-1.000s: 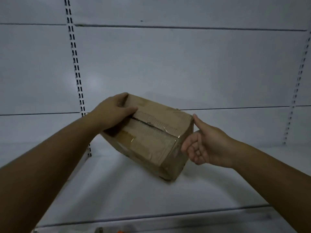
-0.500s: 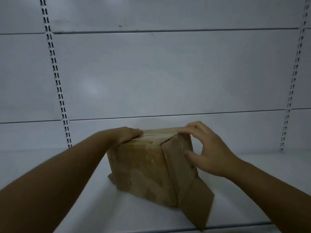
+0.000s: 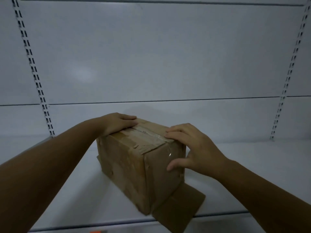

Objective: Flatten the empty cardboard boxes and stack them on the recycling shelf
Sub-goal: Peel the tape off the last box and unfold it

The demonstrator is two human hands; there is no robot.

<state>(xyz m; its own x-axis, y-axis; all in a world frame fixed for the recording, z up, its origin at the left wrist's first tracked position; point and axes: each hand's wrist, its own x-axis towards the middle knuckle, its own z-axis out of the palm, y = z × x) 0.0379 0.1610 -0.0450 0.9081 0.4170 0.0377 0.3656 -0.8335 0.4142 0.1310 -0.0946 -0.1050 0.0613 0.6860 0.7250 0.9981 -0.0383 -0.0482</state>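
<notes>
A brown cardboard box (image 3: 134,167), taped along its top seam, stands on the white shelf (image 3: 67,190) with one loose flap (image 3: 180,209) lying out toward the shelf's front edge. My left hand (image 3: 117,123) rests flat on the far left of the box's top. My right hand (image 3: 190,148) holds the near right corner, fingertips on the taped top edge and thumb against the box's end face.
The shelf's white back panel (image 3: 159,56) rises behind the box, with slotted uprights at the left (image 3: 32,68) and right (image 3: 289,73). The shelf's front edge (image 3: 84,224) runs along the bottom of the view. A small orange bit (image 3: 96,231) peeks below it.
The box went from being held tilted in the air to standing on the shelf. Both hands moved onto its top, and a flap now lies open at the near end.
</notes>
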